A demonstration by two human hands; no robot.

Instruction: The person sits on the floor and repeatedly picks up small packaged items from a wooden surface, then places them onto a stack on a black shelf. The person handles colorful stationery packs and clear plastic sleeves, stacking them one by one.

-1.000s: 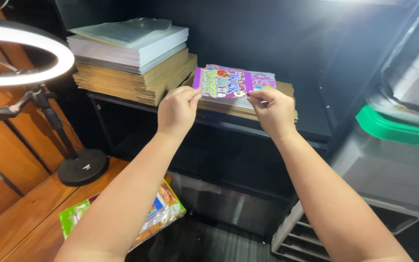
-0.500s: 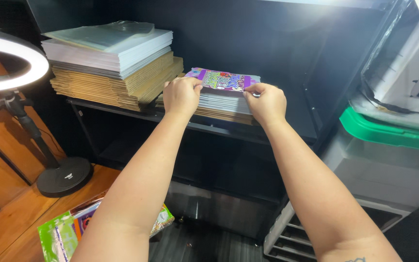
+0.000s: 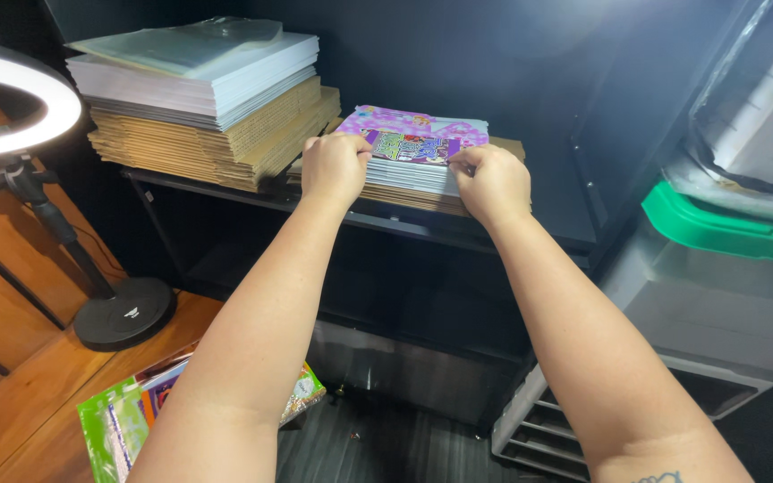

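The grip of both hands is closed on a colourful packet [image 3: 411,143]: left hand [image 3: 335,168] pinching its left edge, right hand [image 3: 492,182] its right. It lies atop a small stack of packets [image 3: 409,176] on the black shelf [image 3: 530,234] (cardboard and paper stacks [image 3: 208,107] sit just beside).

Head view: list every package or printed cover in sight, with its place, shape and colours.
Pink-and-purple printed packet: flat rectangle atop the small stack on the black shelf, held by left hand and right hand.
Green-edged colourful packets: flat, glossy, lying on the wooden floor at lower left.
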